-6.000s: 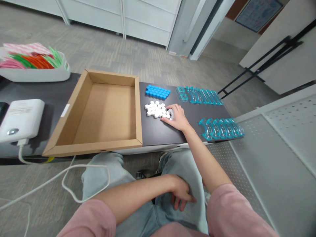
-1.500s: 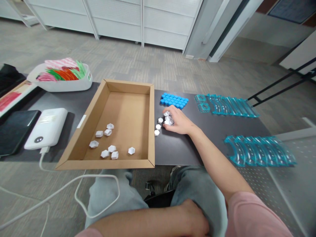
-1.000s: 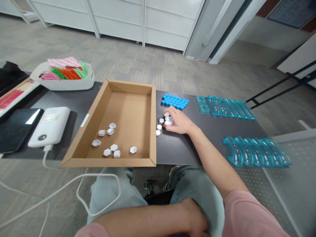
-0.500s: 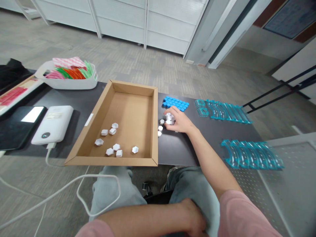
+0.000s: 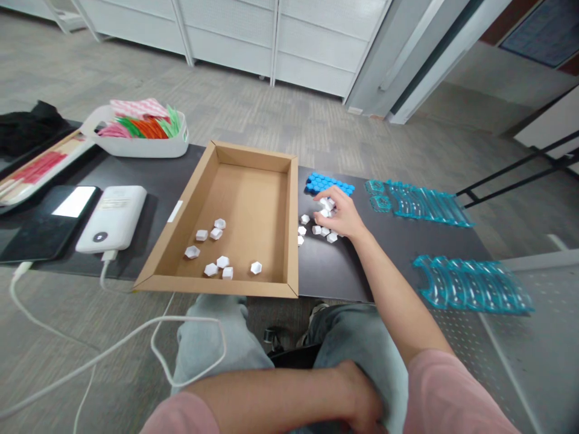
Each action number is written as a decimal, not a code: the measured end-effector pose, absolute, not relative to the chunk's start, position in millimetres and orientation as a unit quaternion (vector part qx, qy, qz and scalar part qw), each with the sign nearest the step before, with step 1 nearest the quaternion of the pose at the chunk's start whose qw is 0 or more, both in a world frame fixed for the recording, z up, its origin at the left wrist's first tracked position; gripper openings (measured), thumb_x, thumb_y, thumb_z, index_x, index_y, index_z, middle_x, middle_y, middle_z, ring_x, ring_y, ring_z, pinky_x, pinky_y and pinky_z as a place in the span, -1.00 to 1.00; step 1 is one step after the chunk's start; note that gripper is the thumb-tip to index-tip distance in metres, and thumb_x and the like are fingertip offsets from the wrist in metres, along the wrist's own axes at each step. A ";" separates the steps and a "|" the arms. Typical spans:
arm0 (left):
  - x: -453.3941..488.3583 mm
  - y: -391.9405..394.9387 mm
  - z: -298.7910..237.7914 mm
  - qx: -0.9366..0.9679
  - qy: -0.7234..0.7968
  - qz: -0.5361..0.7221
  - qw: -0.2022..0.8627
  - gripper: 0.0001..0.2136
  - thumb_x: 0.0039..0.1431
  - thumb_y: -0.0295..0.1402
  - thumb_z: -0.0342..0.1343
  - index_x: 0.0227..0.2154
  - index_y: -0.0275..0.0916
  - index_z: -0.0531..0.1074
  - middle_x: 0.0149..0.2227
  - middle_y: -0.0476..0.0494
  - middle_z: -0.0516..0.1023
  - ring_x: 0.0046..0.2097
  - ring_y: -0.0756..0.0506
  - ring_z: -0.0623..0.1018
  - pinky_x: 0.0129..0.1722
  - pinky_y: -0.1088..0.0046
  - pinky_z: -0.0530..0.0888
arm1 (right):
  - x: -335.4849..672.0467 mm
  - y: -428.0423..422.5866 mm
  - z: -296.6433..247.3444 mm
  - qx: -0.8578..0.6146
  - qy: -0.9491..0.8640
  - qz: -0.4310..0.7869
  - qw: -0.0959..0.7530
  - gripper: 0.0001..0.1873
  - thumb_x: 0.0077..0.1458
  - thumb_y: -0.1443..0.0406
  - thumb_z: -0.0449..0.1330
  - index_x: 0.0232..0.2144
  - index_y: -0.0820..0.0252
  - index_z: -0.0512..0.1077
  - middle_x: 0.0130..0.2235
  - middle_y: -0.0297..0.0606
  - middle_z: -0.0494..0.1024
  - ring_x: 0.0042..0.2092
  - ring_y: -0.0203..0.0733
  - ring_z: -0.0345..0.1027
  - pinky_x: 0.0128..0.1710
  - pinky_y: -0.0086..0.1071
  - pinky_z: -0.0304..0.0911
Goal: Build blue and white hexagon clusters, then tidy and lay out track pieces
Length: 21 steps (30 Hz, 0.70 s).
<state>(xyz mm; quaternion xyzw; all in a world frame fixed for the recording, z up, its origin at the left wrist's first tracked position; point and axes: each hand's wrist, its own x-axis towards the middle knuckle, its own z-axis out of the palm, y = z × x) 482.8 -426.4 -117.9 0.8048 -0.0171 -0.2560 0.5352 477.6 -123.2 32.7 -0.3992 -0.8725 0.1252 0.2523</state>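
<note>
My right hand (image 5: pixel 341 214) is over the dark table, right of the cardboard tray (image 5: pixel 293 235). Its thumb and fingers are curled around several small white hexagonal pieces (image 5: pixel 326 205). Just below and beside the hand, more loose white hexagonal pieces (image 5: pixel 324 231) lie on the table. Behind the fingertips sits a group of blue hexagonal pieces (image 5: pixel 330 183), packed side by side. Inside the tray, several white hexagonal pieces (image 5: pixel 222 261) are scattered toward the near side. My left hand (image 5: pixel 359 392) rests in my lap, with its fingers hidden.
On the right lie two rows of clear teal plastic parts (image 5: pixel 432 204). Left of the tray are a white power bank (image 5: pixel 113 218) with a cable, a dark phone (image 5: pixel 47 223) and a white basket (image 5: pixel 149 147) of colourful items. A white cable (image 5: pixel 149 325) hangs in front of the table.
My right hand has shifted slightly right with white pieces in its grasp, uncovering loose ones beneath it. The whole view has also shifted a little. My left hand stays in my lap.
</note>
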 end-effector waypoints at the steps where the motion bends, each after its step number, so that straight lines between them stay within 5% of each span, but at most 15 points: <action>1: 480.6 -424.1 -114.0 0.799 -0.020 -0.294 0.524 -0.54 0.12 0.06 0.28 -0.82 0.05 0.49 -0.37 -0.21 0.76 -0.16 -0.39 0.77 -0.24 0.03 0.63 | 477.5 -122.9 32.6 -0.402 -0.870 0.128 0.253 -0.63 0.28 0.16 0.34 0.11 -0.31 0.66 0.09 -0.17 0.75 0.17 0.36 0.60 0.23 0.35 0.52; 10: 472.8 -412.9 -91.7 0.789 -0.017 -0.347 0.507 -0.60 0.14 -0.06 0.29 -0.78 0.05 0.54 -0.23 -0.13 0.83 0.02 -0.34 0.75 -0.13 0.08 0.62 | 477.1 -124.5 33.3 -0.400 -0.864 0.144 0.269 -0.74 0.29 0.11 0.36 0.01 -0.31 0.68 0.03 -0.16 0.76 0.12 0.33 0.64 0.22 0.38 0.53; 21: 487.5 -406.6 -99.0 0.745 -0.034 -0.388 0.541 -0.63 0.17 -0.05 0.42 -0.71 0.02 0.65 -0.21 -0.18 0.84 -0.17 -0.36 0.78 -0.25 0.05 0.65 | 398.9 -154.5 84.2 -0.314 -0.876 0.207 0.301 -0.69 0.39 -0.05 0.38 0.10 -0.24 0.69 0.09 -0.08 0.76 0.15 0.32 0.60 0.23 0.36 0.57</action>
